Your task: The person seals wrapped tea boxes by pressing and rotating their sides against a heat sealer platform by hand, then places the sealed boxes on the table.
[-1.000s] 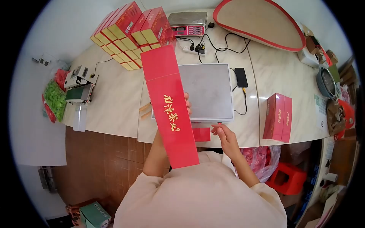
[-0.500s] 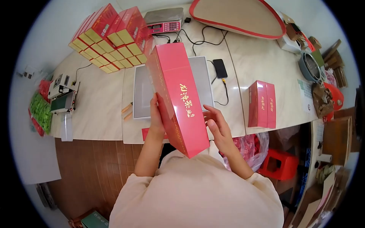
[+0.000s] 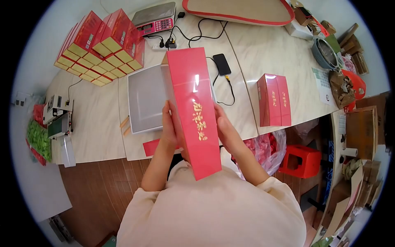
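Note:
A long red gift box (image 3: 193,107) with gold lettering is held up in front of my chest, slightly tilted. My left hand (image 3: 169,127) grips its left side, with part of the fingers hidden by the box. On the opposite side, my right hand (image 3: 227,129) presses against the edge, its fingertips partly out of sight. Behind the box lies a grey tray-like panel with a white rim (image 3: 144,103). A flat red piece (image 3: 151,147) rests at the table's front edge, near my left forearm.
Stacked red-and-gold boxes (image 3: 98,49) stand at the back left beside a scale (image 3: 154,20). A phone (image 3: 221,64) with a cable and two red boxes (image 3: 274,101) lie to the right. A small machine (image 3: 59,115) sits far left; a red stool (image 3: 302,160) is below the table.
My right hand has closed in from beside the box onto its right side. The box has turned a little more upright, and the whole view has shifted to the right.

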The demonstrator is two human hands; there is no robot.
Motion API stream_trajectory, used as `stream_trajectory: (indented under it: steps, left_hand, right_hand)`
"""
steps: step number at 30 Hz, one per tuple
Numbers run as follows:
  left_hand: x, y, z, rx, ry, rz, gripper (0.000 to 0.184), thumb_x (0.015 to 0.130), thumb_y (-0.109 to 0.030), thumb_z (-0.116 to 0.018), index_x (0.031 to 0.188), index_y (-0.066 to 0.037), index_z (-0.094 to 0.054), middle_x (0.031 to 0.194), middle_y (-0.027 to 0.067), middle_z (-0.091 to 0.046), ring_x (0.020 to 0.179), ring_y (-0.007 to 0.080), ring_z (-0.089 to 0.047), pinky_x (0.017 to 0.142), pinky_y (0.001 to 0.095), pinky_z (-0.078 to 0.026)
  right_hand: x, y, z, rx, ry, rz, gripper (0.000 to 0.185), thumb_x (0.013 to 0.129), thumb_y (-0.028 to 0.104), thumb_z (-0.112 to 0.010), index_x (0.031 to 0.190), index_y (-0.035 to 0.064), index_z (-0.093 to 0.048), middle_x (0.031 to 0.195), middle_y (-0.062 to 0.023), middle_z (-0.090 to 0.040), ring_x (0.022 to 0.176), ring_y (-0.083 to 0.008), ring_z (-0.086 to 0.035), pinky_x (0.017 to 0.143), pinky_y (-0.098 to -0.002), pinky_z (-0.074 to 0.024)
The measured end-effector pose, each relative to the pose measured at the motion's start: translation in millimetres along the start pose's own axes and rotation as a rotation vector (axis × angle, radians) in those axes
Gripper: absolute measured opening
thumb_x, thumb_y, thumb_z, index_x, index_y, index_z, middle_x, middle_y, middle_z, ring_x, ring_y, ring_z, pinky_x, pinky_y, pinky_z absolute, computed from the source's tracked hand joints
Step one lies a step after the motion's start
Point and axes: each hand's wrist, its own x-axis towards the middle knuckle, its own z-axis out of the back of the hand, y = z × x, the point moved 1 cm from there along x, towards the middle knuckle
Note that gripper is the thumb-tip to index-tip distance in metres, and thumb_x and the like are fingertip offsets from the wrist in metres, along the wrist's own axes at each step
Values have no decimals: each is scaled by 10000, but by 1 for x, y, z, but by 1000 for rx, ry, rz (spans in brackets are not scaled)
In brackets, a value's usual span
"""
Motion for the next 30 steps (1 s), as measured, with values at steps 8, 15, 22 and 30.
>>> stream_trajectory:
  steps: [8,15,22,30]
  left_hand:
    - [-5,35,-9,72,-13,193,569,960,-495,-371,1318,-57,-432,1213,91,-564,1062,207,-582,889,341,-502]
    - [1,26,15,334,-185,41,445,988,-321,-442,1350,-66,-403,1237,86,-542,1110,200,-544,952,334,-455]
    - [8,-26,62,1217,-385,-625,381,997,-247,-424,1297,-20,-489,1301,131,-519,1246,230,-452,1064,340,-317]
    - [3,26,41,1587,-188,-499,400,963,-271,-448,1271,-19,-500,1224,181,-560,1154,336,-505,988,426,-370]
  right_hand:
    - [-2,-30,11,184,6,-469,973,786,670,-585,1478,135,-157,1413,-49,-362,1275,-174,-370,1017,-366,-369]
    - [-6,-16,29,256,-174,-269,787,745,427,-774,1309,2,-425,1183,-70,-563,1072,-162,-541,919,-318,-451]
    - [-8,6,51,-1262,-244,55,804,645,251,-824,1366,174,-475,995,-122,-488,906,-273,-515,821,-369,-445]
    - [-22,-23,40,-1704,-170,91,883,602,228,-830,1392,239,-436,996,-142,-477,881,-303,-491,742,-409,-411]
